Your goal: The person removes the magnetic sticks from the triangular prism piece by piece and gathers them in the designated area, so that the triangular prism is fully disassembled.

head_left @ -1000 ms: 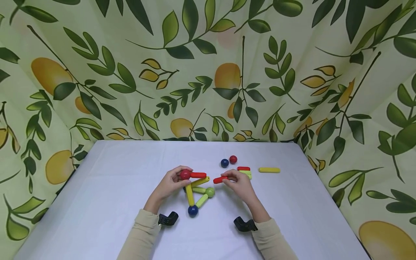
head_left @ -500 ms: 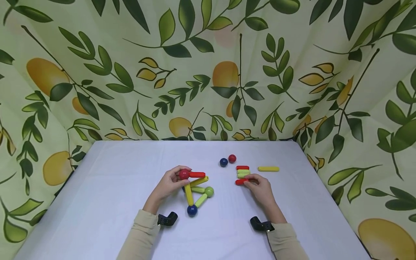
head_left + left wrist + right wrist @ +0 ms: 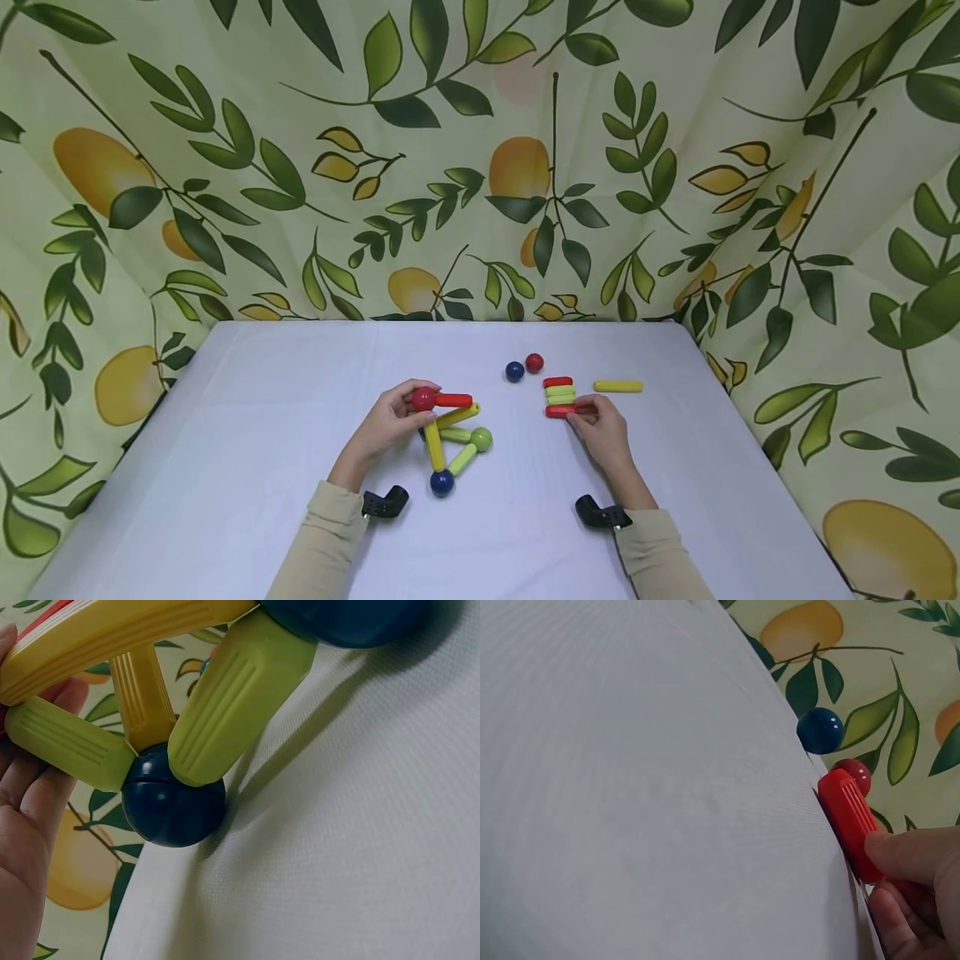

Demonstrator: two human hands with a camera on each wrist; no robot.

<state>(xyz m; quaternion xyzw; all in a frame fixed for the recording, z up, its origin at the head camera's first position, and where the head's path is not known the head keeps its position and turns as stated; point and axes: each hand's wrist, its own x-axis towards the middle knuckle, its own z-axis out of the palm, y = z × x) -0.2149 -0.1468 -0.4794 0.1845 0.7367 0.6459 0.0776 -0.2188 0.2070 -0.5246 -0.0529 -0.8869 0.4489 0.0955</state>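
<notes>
My left hand (image 3: 386,425) grips the red ball (image 3: 423,399) at the top of a frame built from magnetic rods and balls. A red rod (image 3: 454,400) sticks out rightward from that ball. Yellow rods (image 3: 434,446), lime rods (image 3: 462,460), a dark blue ball (image 3: 442,483) and a green ball (image 3: 481,439) make up the lower part. In the left wrist view, a blue ball (image 3: 172,799) joins lime and yellow rods near the cloth. My right hand (image 3: 606,437) pinches a loose red rod (image 3: 847,821) by its right end, at the near side of two lime rods (image 3: 560,395).
Another red rod (image 3: 558,382) lies at the far side of the lime rods. Behind them are a loose blue ball (image 3: 514,372) and red ball (image 3: 534,362). A yellow rod (image 3: 618,387) lies to the right on the white tabletop (image 3: 300,358). A leaf-patterned curtain (image 3: 450,208) surrounds the table.
My right hand has carried its red rod rightward, away from the frame, then slightly back against the lime rods. My left hand keeps its hold on the red ball.
</notes>
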